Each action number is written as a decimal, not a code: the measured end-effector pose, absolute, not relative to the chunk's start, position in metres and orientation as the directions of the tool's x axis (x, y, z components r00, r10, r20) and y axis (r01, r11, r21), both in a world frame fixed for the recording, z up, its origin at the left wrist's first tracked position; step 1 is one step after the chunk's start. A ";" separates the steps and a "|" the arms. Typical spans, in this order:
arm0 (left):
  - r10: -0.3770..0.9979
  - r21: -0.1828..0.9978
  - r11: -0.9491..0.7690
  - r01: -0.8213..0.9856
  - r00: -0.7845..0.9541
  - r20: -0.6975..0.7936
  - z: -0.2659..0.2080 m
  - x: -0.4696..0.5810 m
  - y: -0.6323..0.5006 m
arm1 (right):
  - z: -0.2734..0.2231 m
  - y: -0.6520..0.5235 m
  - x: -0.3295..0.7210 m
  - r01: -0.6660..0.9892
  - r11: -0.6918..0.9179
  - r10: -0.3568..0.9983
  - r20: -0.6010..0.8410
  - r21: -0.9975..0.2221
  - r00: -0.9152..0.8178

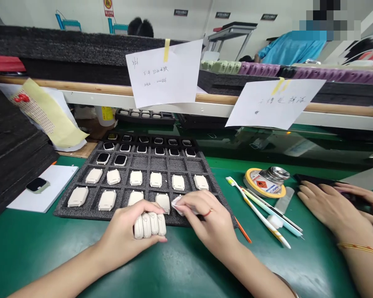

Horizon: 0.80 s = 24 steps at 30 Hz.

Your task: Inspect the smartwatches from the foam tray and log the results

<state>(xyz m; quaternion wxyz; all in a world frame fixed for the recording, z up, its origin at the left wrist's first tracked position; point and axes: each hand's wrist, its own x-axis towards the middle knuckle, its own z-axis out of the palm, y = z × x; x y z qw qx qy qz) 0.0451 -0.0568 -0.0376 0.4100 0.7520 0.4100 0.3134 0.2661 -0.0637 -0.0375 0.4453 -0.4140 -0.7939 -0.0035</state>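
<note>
Several cream watch cases (151, 225) are stacked side by side in my left hand (124, 229), whose fingers and thumb clamp them together in front of the foam tray. My right hand (209, 215) pinches a small white piece (177, 204) over the tray's front row; fingers cover much of it, and I cannot tell whether it is a watch case or a cloth. The black foam tray (180, 165) has cream cases lying back up in its two nearest rows, such as one watch case (156, 179). Watches with dark screens (120, 160) fill compartments farther back.
Right of the tray lie a toothbrush (257, 211), a pen-like tool (286, 225), an orange stick (243, 230) and a round yellow-rimmed tin (264, 184). Another person's hands (332, 207) are at far right. A watch (37, 185) rests on white paper at left. Paper notes (164, 78) hang from the shelf.
</note>
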 end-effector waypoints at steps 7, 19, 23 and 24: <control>0.873 0.884 -0.313 0.346 0.471 0.125 -0.035 0.046 -0.056 | -0.035 -0.077 0.256 0.529 0.692 0.665 0.718 -0.491 -0.204; 0.871 0.883 -0.340 0.324 0.462 0.166 -0.034 0.044 -0.060 | -0.023 -0.071 0.274 0.723 0.557 0.701 0.699 -0.408 -0.145; 0.871 0.888 -0.365 0.280 0.440 0.219 -0.030 0.042 -0.063 | -0.024 -0.063 0.325 0.889 0.317 0.693 0.721 -0.329 0.020; 0.869 0.887 -0.373 0.272 0.438 0.231 -0.029 0.042 -0.063 | -0.029 -0.059 0.340 0.924 0.225 0.714 0.697 -0.309 0.059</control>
